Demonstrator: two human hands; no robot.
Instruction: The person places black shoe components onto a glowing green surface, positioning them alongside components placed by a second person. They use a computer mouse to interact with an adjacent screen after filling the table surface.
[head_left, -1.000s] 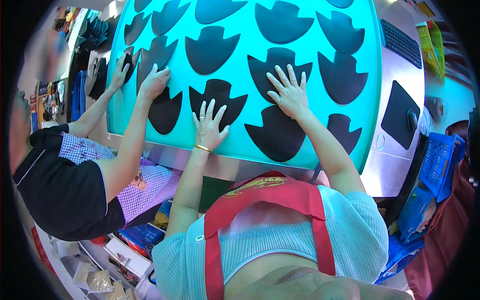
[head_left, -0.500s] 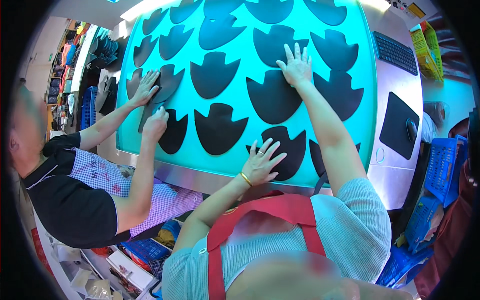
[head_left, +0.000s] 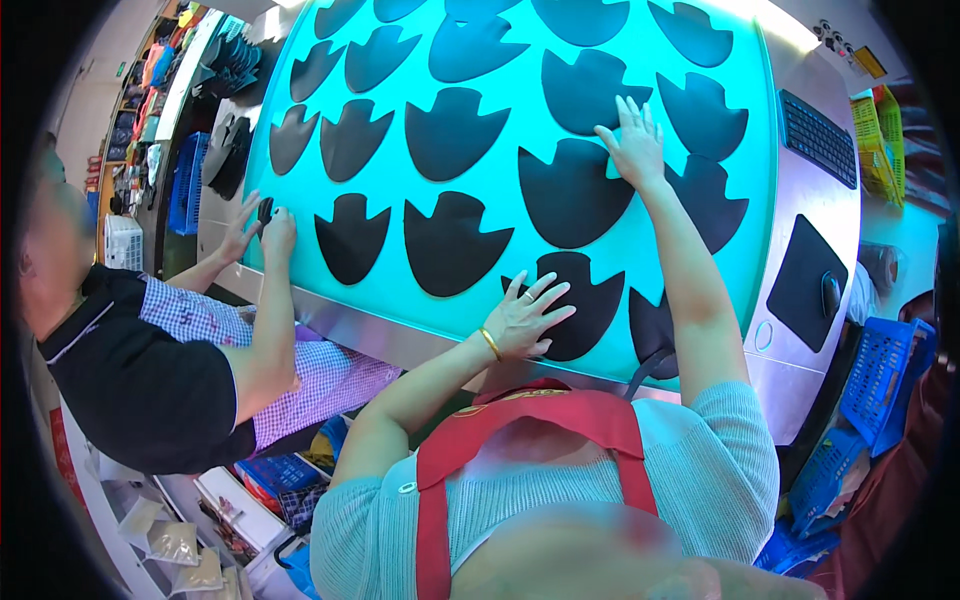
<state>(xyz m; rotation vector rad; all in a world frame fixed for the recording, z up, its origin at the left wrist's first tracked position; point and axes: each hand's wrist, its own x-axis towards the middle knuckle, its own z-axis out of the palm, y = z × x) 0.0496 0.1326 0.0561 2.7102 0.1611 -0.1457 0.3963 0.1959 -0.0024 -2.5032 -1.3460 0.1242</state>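
Shield-shaped black sheet pieces with notched tops lie in rows on the glowing turquoise table. My left hand has its fingers spread over the left part of a black piece at the near edge. Further up, my right hand is open, fingers apart, with its fingertips at the lower right of another piece. Below and left of that hand lies a large piece. A further piece is partly hidden by my right forearm. Neither hand grips anything.
On the left a co-worker's hands hold a small dark item at the table's edge. A keyboard and a mouse on a black pad occupy the metal right side. Blue baskets stand beyond it.
The co-worker's hands have moved left off the pieces to the table edge, and a dark strip under them is gone from there. The view has shifted slightly; my hands remain spread over the table.
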